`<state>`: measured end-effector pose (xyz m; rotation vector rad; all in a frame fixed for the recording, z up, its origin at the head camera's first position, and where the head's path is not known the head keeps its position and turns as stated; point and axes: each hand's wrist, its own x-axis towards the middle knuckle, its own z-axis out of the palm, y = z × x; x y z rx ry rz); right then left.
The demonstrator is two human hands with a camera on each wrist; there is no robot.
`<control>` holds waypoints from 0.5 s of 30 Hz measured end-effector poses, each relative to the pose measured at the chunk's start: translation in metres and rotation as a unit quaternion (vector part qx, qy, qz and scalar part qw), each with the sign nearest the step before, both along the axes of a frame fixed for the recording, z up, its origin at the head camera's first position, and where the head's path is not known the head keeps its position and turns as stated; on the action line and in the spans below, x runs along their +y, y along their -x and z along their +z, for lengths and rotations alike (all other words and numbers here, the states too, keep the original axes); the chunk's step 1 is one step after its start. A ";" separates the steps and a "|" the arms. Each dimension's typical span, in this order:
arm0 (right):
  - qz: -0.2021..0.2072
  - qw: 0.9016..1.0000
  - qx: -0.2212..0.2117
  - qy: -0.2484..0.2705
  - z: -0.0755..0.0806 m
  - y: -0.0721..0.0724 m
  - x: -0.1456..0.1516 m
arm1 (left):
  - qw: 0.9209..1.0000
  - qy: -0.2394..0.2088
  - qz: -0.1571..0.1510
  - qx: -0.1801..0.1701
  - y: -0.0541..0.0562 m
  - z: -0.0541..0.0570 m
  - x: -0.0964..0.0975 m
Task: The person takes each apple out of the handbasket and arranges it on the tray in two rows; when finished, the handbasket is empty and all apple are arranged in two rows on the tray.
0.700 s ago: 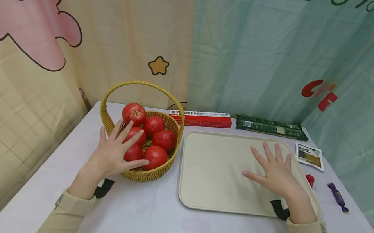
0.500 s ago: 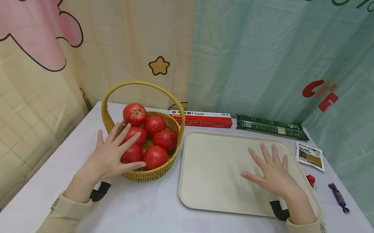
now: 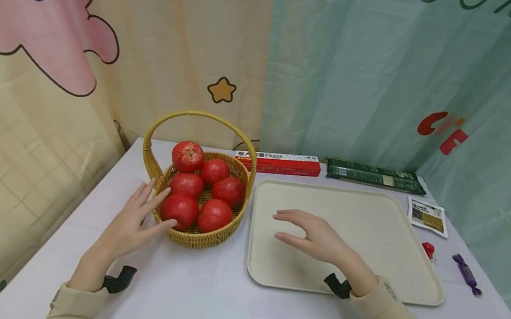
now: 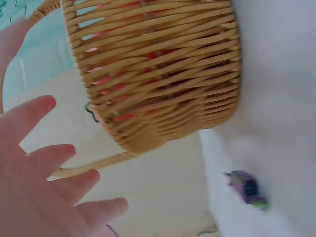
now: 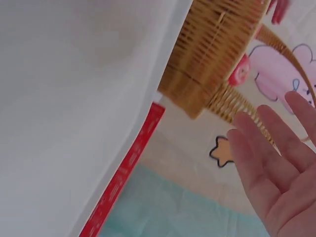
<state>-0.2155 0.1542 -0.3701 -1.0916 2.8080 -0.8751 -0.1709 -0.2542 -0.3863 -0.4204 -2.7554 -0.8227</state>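
Observation:
A woven basket with a tall handle holds several red, apple-like fruits. My left hand is at the basket's near left side, fingers spread, holding nothing; its fingertips overlap the rim in the head view. In the left wrist view that hand is beside the basket's woven wall. Over the left half of the beige tray, my right hand hovers with extended fingers and holds nothing. The right wrist view shows the hand with relaxed fingers, the basket beyond the tray's edge.
Behind the tray lie a red pasta box and a dark green packet. To its right are a white sachet, a small red-wrapped item and a purple-wrapped candy. A small purple-and-black item appears past the basket.
My right hand has swung left across the tray and turned edge-on. My left hand has drawn back slightly to the left, uncovering more of the fruits. The head view has shifted slightly.

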 end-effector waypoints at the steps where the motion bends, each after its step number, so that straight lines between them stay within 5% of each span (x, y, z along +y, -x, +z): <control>1: 0.014 1.000 -0.011 0.017 0.002 0.002 -0.010 | 1.000 -0.027 0.000 -0.002 0.000 -0.003 -0.002; 8: 0.091 0.986 -0.058 0.129 0.017 0.023 -0.082 | 0.988 -0.152 0.004 -0.016 0.000 -0.018 -0.007; 15: 0.052 0.975 -0.096 0.192 0.032 0.051 -0.138 | 0.971 -0.234 0.003 -0.041 0.007 -0.030 -0.008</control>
